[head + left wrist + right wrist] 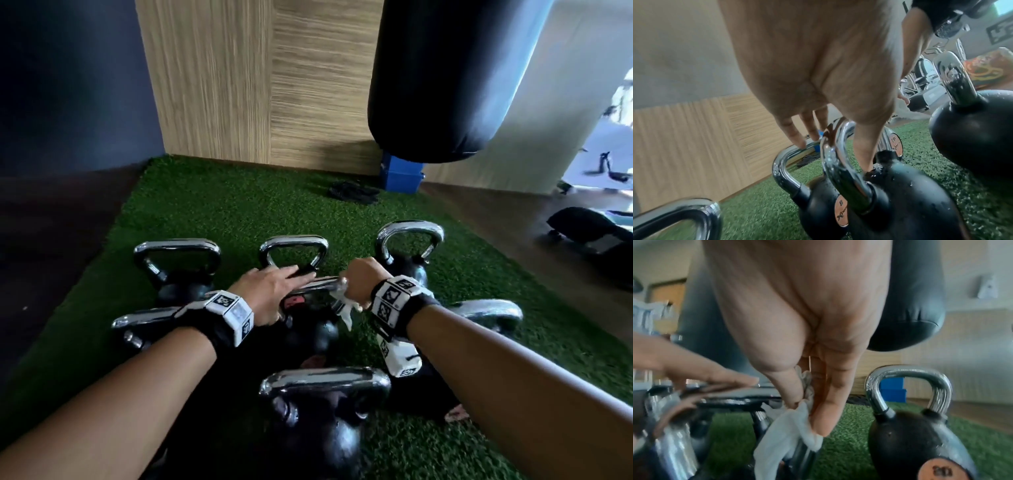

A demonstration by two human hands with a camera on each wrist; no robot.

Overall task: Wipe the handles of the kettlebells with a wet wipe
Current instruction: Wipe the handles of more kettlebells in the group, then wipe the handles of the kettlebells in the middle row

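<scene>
- The right hand (359,279) has thumb and fingers curled, pinching a crumpled, damp-looking white wet wipe (791,431) against the right end of the polished chrome handle (315,283) of the middle black round kettlebell (310,334).
- The left hand (265,291) lies on that same handle with fingers straight and slightly apart, the thumb hanging down inside the loop.
- Water beads speckle the smooth chrome and the matte black iron body in the left wrist view.
- Other chrome-handled black kettlebells stand close around, including one at the far right (409,253) and one nearest the camera (323,411).
- All sit on a nubbly green artificial turf mat (222,209); open turf lies beyond them up to the wood-grain wall panel (260,85).
- A smooth black cylindrical punching bag (442,78) hangs above the mat's far right corner.
</scene>
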